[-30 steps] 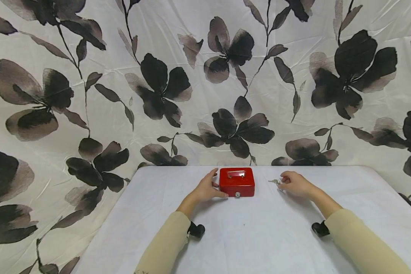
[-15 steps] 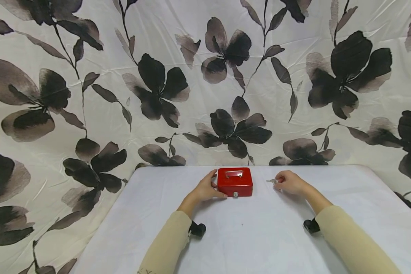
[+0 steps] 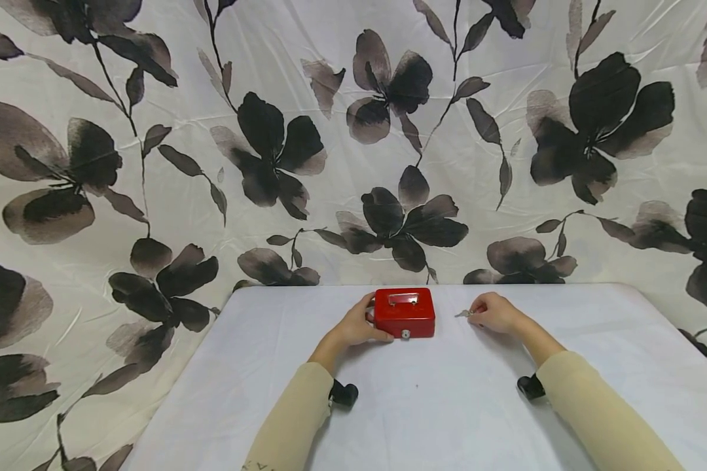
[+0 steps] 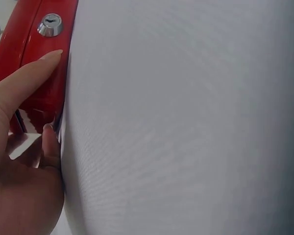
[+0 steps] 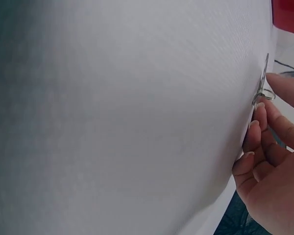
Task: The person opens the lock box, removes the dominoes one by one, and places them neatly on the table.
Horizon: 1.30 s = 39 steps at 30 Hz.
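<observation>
A small red cash box (image 3: pixel 404 320) with a folding handle on its lid stands on the white-covered table, lid down. Its round silver lock (image 4: pixel 50 24) faces the near side. My left hand (image 3: pixel 356 325) holds the box by its left end, the thumb lying across the front below the lock and the other fingers round the side. To the right of the box, my right hand (image 3: pixel 495 313) pinches small silver keys (image 5: pixel 263 81) on a ring, low at the tabletop. The key's tip points toward the box, with a gap between them.
A white cloth covers the table (image 3: pixel 436 405). Behind it hangs a pale curtain (image 3: pixel 342 157) with dark flowers. Black wrist cameras sit under both sleeves, one of them by the right sleeve (image 3: pixel 601 412).
My right hand has moved a little left with the keys, closer to the box. The left hand stays at the box, which has hardly moved.
</observation>
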Tool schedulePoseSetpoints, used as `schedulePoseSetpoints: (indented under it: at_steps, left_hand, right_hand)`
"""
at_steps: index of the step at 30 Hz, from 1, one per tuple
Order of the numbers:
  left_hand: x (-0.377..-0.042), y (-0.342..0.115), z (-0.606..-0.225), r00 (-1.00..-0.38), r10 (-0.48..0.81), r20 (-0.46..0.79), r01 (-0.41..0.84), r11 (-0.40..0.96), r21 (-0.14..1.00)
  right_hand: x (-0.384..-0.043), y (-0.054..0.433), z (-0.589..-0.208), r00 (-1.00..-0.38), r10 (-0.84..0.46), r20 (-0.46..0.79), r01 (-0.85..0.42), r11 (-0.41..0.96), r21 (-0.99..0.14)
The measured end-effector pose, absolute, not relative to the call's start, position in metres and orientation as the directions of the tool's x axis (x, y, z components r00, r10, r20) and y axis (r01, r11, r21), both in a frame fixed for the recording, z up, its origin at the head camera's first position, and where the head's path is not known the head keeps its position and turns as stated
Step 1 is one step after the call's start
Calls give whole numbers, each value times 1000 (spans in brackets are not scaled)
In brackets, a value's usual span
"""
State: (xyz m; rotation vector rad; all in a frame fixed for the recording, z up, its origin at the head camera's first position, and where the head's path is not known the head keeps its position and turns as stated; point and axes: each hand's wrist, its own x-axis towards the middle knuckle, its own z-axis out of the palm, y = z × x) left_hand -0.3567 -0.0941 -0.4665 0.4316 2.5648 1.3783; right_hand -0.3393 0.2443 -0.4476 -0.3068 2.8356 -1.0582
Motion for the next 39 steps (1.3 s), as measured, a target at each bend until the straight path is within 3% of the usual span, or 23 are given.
schedulePoseSetpoints:
  at_steps: [25,39]
  left_hand:
    - [-355,-94,-467,-940,340,-43,135,485,864]
    - [-359,-94,-469,-943,331,-41,145,516,844]
  right_hand:
    - [-344,242,-451,-958,-287,11,-226,731,-644]
    - [-344,242,-446,-947,-318,-39,-215,722,-658]
